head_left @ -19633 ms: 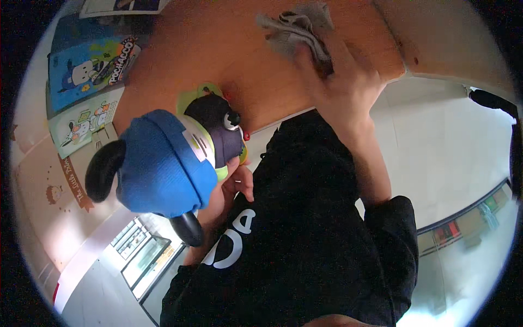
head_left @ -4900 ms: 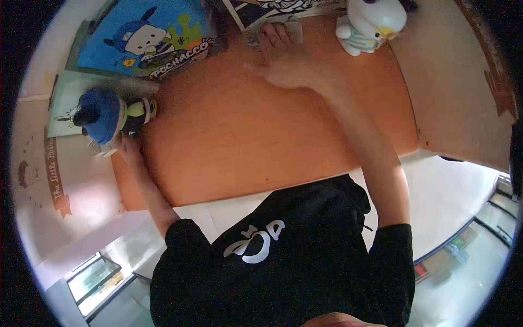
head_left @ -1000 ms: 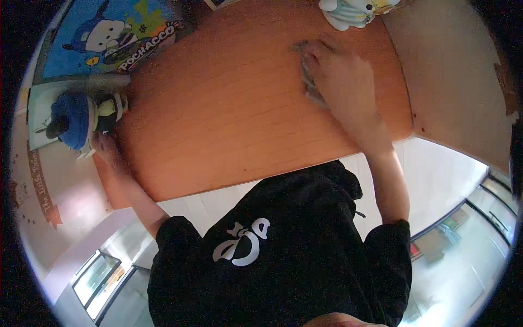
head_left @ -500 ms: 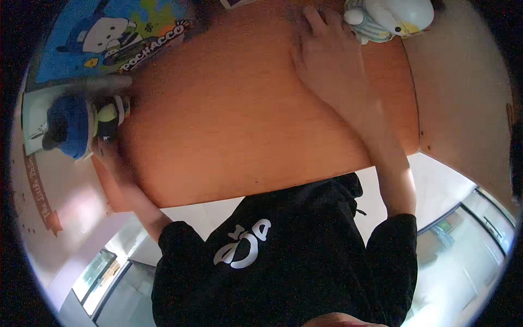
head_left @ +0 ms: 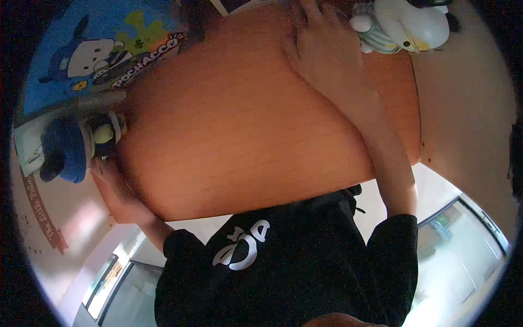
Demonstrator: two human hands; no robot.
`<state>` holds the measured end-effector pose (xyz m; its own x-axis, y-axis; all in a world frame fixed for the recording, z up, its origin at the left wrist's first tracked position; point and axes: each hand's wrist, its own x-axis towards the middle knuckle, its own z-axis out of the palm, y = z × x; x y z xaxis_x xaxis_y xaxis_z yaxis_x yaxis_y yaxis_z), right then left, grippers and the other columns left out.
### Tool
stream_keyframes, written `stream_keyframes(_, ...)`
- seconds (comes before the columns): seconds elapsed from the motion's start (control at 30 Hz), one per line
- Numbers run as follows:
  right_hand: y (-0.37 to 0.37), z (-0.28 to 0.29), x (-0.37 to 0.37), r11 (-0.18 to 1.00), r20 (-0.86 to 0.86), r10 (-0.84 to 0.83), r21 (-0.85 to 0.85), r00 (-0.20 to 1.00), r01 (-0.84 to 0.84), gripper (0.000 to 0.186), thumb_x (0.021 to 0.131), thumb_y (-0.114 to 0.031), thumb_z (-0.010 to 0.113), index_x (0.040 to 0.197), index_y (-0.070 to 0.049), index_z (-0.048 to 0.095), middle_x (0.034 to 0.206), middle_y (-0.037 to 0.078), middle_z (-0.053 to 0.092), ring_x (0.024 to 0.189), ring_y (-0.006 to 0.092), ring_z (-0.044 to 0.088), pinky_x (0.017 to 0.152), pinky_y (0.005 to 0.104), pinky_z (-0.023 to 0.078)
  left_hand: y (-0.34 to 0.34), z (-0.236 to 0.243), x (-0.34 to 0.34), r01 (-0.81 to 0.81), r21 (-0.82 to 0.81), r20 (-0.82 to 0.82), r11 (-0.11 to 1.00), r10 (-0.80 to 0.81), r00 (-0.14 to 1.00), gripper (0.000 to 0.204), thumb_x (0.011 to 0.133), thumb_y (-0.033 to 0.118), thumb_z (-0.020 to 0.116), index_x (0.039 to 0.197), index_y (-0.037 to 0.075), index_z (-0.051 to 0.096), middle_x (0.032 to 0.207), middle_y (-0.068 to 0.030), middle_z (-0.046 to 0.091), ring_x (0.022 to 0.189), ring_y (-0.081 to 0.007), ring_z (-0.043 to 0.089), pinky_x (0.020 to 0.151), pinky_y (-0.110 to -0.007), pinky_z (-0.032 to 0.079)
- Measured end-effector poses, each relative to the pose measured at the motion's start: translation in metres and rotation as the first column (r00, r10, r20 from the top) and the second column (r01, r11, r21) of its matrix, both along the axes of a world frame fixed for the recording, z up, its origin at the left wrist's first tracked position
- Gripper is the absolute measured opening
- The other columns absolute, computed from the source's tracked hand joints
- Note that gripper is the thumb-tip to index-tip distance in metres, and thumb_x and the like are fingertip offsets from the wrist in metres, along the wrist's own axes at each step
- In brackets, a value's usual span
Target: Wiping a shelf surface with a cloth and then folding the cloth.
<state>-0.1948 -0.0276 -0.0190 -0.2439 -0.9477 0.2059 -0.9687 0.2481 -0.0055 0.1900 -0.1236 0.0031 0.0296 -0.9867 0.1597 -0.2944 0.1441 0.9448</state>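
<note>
At the left edge of the desk stands a dog-like figurine with a blue cap and a dark, yellow-green body. My left hand is against its near side; the figurine hides most of the fingers, so their grip does not show. Farther right, my right hand lies on the orange-brown wooden desk with its fingers apart and nothing in them. Just right of that hand sits a white dog-like figurine with a striped outfit and a yellow patch.
A blue cartoon picture fills the far left. Part of a pale-edged flat thing shows at the far edge. Panels flank the desk on both sides, the right one a plain beige panel. The desk's front edge runs close to my black shirt.
The view has tilted slightly, so the desk and both figurines sit lower in it. My right hand has shifted slightly left, away from the white figurine; my left hand stays by the blue-capped figurine.
</note>
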Motion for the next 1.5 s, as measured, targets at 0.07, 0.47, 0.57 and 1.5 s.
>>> stream_keyframes(0.07,0.000,0.003,0.001,0.999,0.015,0.002,-0.037,1.000,-0.001,0.041,0.101,-0.028,0.057,0.109,0.010,0.071,0.134,0.027,0.050,0.101,0.0410,0.058,0.083,0.0444,0.051,-0.004,-0.003,0.005,0.011,0.014,-0.070,1.000,-0.010,0.998,0.036,0.117,0.026,0.043,0.140,0.002,0.057,0.133,-0.0119,0.064,0.114,-0.0199,0.058,0.107,-0.034,0.043)
stream_keyframes(0.47,-0.002,-0.023,-0.016,0.987,-0.125,-0.031,-0.159,0.992,0.011,0.034,0.096,-0.024,0.062,0.111,0.004,0.073,0.138,0.022,0.053,0.100,0.0385,0.061,0.074,0.0453,0.054,-0.112,-0.074,0.104,0.097,-0.198,0.335,0.975,-0.026,0.942,0.041,0.110,0.020,0.045,0.144,0.000,0.057,0.138,-0.0141,0.066,0.120,-0.0263,0.061,0.103,-0.036,0.049)
stream_keyframes(0.57,-0.007,-0.034,-0.018,0.985,-0.089,-0.071,-0.166,0.993,0.056,0.034,0.093,-0.022,0.065,0.118,-0.001,0.072,0.136,0.015,0.056,0.095,0.0356,0.063,0.067,0.0448,0.056,-0.173,-0.109,0.171,0.042,-0.197,0.193,0.980,-0.003,0.981,0.036,0.109,0.015,0.045,0.136,-0.003,0.058,0.131,-0.0163,0.066,0.110,-0.0272,0.061,0.094,-0.037,0.053)
stream_keyframes(1.5,-0.003,0.003,-0.004,0.979,0.451,-0.122,0.204,0.884,0.031,0.034,0.094,-0.019,0.067,0.109,0.009,0.076,0.149,0.031,0.046,0.116,0.0433,0.057,0.084,0.0498,0.056,-0.160,-0.095,0.134,0.145,-0.320,0.096,0.936,-0.120,0.988,0.032,0.095,0.004,0.045,0.117,-0.008,0.065,0.108,-0.0173,0.071,0.087,-0.0279,0.061,0.083,-0.036,0.054)
